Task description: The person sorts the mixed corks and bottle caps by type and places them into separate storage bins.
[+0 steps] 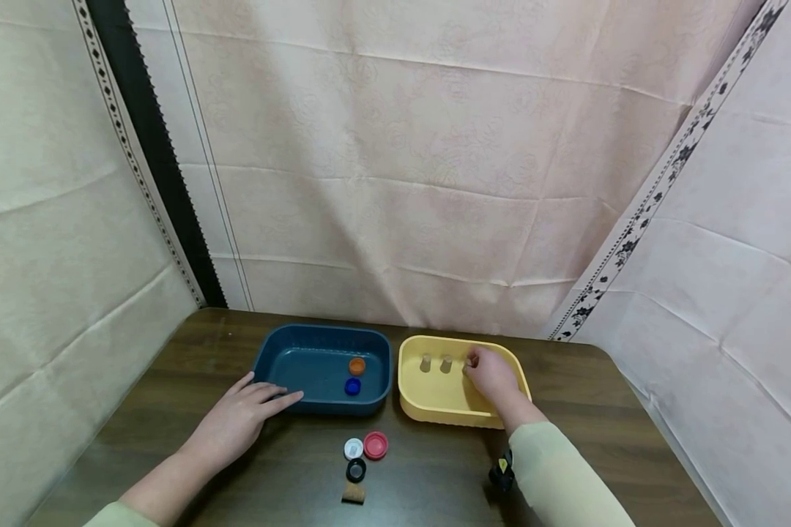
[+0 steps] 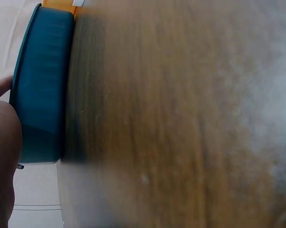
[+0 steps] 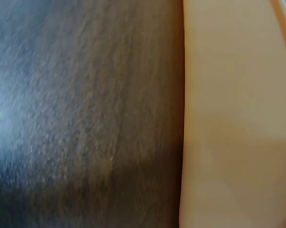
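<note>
My left hand (image 1: 234, 417) lies with extended fingers across the front left rim of the blue tray (image 1: 273, 359); the left wrist view shows that tray's outer wall (image 2: 43, 85). An orange cap (image 1: 357, 366) and a dark blue cap (image 1: 352, 386) lie inside it, to the right. Over the yellow tray (image 1: 435, 413), my right hand (image 1: 494, 375) has curled fingers and pinches a small cork, mostly hidden by the fingertips. Two more corks (image 1: 425, 363) stand in a row to its left. In the right wrist view only the yellow tray's side (image 3: 233, 95) shows, not the fingers.
In front of the trays, a white cap (image 1: 353, 448), a red cap (image 1: 375, 445), a black ring-like cap (image 1: 356, 470) and a brown cork-like piece (image 1: 353, 493) lie on the wooden table (image 1: 283, 483). Pale cloth (image 1: 395, 183) hangs behind and at both sides.
</note>
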Demonstrator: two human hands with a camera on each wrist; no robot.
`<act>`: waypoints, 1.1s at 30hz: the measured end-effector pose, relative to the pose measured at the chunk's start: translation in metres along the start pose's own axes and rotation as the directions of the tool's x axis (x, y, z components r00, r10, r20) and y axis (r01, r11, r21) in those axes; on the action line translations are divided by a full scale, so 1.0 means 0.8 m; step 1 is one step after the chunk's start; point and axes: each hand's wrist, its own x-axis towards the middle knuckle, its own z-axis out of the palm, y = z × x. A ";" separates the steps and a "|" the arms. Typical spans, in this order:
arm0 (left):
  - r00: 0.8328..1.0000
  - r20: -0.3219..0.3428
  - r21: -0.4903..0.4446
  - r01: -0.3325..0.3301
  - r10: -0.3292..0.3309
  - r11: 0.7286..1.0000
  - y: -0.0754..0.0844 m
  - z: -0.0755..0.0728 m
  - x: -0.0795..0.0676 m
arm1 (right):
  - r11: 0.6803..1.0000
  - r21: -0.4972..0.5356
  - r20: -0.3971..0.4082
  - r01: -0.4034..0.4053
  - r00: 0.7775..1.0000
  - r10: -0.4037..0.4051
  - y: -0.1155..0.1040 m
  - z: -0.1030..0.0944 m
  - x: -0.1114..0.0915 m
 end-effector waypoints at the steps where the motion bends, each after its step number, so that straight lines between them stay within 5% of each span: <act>1: 1.000 0.004 0.000 0.002 -0.002 1.000 0.000 0.000 0.000 | 1.000 -0.001 0.001 -0.001 1.000 0.001 0.001 0.001 0.000; 19: 1.000 0.015 0.002 0.011 -0.011 1.000 0.001 0.000 0.000 | 1.000 0.007 0.018 0.015 1.000 -0.016 0.005 -0.006 -0.002; 33: 1.000 0.011 -0.002 0.007 -0.007 1.000 0.000 0.001 -0.001 | 0.996 0.039 -0.168 0.075 0.983 -0.068 -0.007 -0.011 -0.033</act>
